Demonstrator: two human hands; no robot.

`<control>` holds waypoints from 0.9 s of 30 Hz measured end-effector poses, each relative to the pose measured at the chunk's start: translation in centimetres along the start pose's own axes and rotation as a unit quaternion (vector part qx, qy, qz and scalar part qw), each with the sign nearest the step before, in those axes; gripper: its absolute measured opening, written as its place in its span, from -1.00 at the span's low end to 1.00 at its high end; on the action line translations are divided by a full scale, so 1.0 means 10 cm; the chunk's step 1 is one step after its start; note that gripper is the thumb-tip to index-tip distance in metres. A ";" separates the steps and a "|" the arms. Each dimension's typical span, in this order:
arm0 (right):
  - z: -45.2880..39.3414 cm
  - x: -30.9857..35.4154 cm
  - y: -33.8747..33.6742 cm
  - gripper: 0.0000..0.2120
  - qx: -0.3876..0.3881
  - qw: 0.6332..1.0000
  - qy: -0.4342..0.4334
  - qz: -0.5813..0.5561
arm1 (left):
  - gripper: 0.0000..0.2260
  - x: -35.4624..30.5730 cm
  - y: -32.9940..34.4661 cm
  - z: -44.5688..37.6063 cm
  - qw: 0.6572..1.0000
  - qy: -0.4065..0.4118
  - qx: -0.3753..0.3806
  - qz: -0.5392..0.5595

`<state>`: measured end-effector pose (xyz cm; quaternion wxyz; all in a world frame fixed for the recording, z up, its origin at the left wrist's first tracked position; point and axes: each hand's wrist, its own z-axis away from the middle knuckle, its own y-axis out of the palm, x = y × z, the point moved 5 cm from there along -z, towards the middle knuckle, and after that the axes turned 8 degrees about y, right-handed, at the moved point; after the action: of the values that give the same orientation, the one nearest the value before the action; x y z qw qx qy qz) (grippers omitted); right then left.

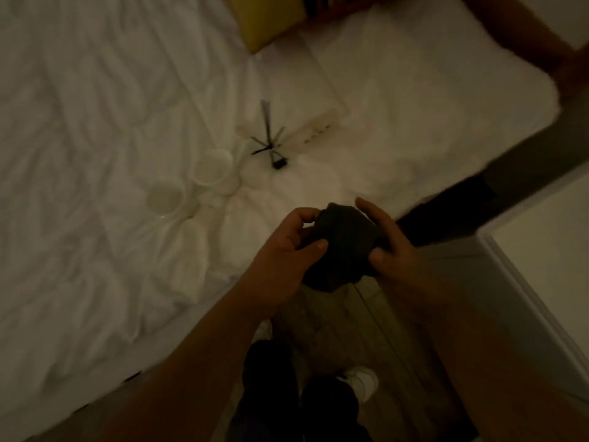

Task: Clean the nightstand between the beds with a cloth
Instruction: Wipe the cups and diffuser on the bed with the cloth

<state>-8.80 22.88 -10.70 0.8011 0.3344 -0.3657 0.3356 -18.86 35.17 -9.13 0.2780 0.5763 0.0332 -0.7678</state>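
Bare forearms, dark trousers (pixel 271 378), white shoe (pixel 361 382).

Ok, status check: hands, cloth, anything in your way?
Left hand and right hand both gripping dark cloth, bunched, over bed edge. Nightstand not clearly in view. Two cups and small black stand on bed.

Two glass cups (pixel 191 186), a small black tripod (pixel 269 138) and a white power strip (pixel 314 130) crowd the bedsheet (pixel 95 106) at eleven to twelve o'clock; nine o'clock lies open.

Matt dark cloth (pixel 342 240) — rumpled white cotton-like bedding (pixel 95 138), wood-look floor (pixel 344 320)
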 end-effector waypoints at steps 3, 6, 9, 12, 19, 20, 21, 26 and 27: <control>-0.30 -0.17 0.45 -0.24 -0.029 0.997 -0.007 0.067 | -0.78 -0.06 -0.47 0.14 0.993 0.022 -0.092 -0.071; -0.60 -0.28 0.86 -0.45 -0.064 0.994 -0.017 0.081 | -0.79 -0.08 -0.94 0.29 0.989 0.006 -0.130 -0.070; -0.87 -0.29 1.20 -0.51 -0.106 0.989 -0.040 0.100 | -0.77 -0.11 -1.50 0.40 0.981 0.013 -0.147 -0.129; -1.11 -0.22 1.48 -0.53 -0.140 0.977 -0.067 0.144 | -0.69 -0.18 -2.15 0.45 0.920 0.041 -0.245 -0.302; -1.78 0.04 2.33 -0.40 -0.189 0.896 -0.185 0.356 | 0.13 0.02 -3.07 0.06 0.890 -0.009 -0.248 -0.382; -1.88 0.06 2.43 -0.41 -0.193 0.871 -0.198 0.405 | 0.17 0.05 -3.11 -0.03 0.904 -0.001 -0.227 -0.361; -2.00 0.05 2.55 -0.43 -0.188 0.837 -0.201 0.473 | 0.16 0.08 -3.15 -0.11 0.917 0.017 -0.209 -0.340; -2.34 -0.20 2.84 -0.58 -0.105 0.660 -0.146 0.730 | -0.01 0.27 -3.18 -0.22 0.937 0.078 -0.158 -0.303; -2.38 -0.22 2.87 -0.62 -0.093 0.644 -0.148 0.745 | 0.01 0.29 -3.18 -0.21 0.937 0.084 -0.157 -0.299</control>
<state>-23.79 56.63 -16.26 0.2427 -0.0817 -0.6347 0.7291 -32.36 61.61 -21.05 0.1184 0.5512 0.3477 -0.7492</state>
